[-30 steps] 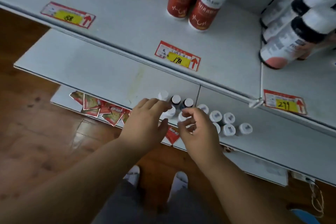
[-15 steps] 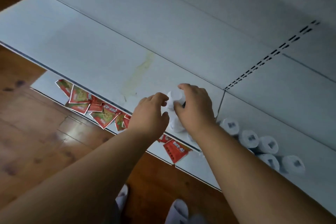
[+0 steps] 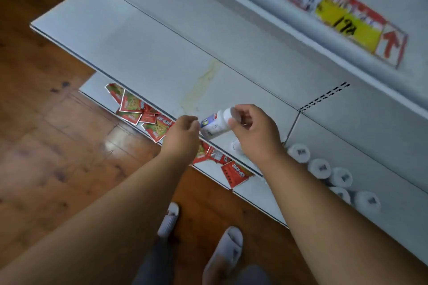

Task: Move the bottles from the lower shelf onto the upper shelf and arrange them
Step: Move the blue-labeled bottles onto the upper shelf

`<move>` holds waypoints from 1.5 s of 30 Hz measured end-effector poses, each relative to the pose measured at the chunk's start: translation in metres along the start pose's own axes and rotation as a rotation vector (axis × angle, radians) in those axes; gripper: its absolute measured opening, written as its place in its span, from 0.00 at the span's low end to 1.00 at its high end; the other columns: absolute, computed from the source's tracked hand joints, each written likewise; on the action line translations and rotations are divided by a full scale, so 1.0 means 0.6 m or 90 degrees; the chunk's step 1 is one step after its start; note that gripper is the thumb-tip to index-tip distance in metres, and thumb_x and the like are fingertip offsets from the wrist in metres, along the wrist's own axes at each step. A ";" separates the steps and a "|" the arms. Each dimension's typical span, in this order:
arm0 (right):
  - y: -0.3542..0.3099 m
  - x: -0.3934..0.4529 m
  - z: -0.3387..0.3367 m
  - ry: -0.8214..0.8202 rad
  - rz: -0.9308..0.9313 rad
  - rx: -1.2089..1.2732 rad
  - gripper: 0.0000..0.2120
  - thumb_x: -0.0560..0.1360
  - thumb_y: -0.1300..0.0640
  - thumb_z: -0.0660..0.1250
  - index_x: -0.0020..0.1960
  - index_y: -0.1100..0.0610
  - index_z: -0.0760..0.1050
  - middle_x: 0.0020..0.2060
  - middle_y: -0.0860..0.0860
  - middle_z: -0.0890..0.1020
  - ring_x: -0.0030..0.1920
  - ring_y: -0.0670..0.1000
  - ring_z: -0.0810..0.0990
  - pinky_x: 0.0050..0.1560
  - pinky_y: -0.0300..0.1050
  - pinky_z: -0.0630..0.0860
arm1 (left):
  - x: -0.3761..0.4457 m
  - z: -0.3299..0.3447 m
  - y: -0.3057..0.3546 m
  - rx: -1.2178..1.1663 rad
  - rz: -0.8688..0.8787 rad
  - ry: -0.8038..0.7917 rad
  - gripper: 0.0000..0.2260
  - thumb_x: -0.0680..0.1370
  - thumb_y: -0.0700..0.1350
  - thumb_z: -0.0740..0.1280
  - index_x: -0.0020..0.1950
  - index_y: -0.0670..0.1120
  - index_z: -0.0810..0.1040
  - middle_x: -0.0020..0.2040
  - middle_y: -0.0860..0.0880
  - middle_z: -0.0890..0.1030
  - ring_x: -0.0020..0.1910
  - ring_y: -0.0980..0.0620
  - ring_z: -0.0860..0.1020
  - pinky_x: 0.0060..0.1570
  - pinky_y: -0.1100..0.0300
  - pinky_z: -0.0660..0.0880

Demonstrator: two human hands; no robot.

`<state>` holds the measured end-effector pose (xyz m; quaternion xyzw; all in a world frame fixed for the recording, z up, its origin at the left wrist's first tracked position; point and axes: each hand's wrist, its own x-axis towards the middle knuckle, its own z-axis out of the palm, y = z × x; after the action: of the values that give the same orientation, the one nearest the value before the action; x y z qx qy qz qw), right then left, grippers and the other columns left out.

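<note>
**Bottle lifted clear of the lower shelf**

Since half a second ago, the right hand [image 3: 253,133] has raised one small white bottle [image 3: 214,124] off the lower shelf [image 3: 148,58]; it now hangs tilted, cap toward the fingers, above the shelf's front edge. The right hand pinches it at the cap end between thumb and fingertips. The left hand [image 3: 183,136] sits just beside the bottle's base with fingers curled; whether it touches the bottle or holds another one cannot be told, since its palm is turned away.

Handling, as judged: a rigid plastic bottle, light, smooth-sided and likely slippery. A cap pinch lets it swing; grip round the body for transfer to the upper shelf [image 3: 289,7].

The remaining bottles [image 3: 320,168] stand clustered at the right of the lower shelf, beyond the right forearm. Red packets [image 3: 135,109] lie on the level beneath
</note>
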<state>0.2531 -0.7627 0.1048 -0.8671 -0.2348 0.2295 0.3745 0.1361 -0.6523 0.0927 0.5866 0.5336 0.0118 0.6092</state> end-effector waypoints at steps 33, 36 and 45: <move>-0.236 -0.455 -0.523 0.352 0.022 0.445 0.16 0.76 0.64 0.70 0.57 0.46 0.76 0.49 0.44 0.84 0.50 0.46 0.83 0.50 0.46 0.80 | -0.547 0.075 0.369 -0.217 0.142 -0.726 0.20 0.74 0.41 0.68 0.66 0.41 0.72 0.56 0.34 0.80 0.50 0.38 0.81 0.49 0.49 0.80; -0.176 -0.460 -0.596 0.363 0.021 0.408 0.13 0.76 0.62 0.70 0.56 0.46 0.77 0.50 0.45 0.84 0.50 0.49 0.84 0.52 0.51 0.81 | -0.580 0.166 0.382 -0.136 0.215 -0.682 0.21 0.73 0.44 0.67 0.66 0.43 0.73 0.57 0.37 0.82 0.54 0.37 0.81 0.55 0.47 0.77; -0.010 -0.435 -0.793 0.224 0.107 0.275 0.07 0.77 0.59 0.70 0.54 0.51 0.78 0.48 0.49 0.85 0.48 0.49 0.84 0.52 0.48 0.82 | -0.619 0.396 0.408 0.264 0.532 -0.462 0.23 0.77 0.41 0.70 0.68 0.59 0.68 0.51 0.55 0.84 0.46 0.54 0.83 0.44 0.54 0.81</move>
<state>0.3199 -1.1679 0.4593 -0.8103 -0.0392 0.1506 0.5650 0.2840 -0.9803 0.4458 0.8205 0.0059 -0.0552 0.5689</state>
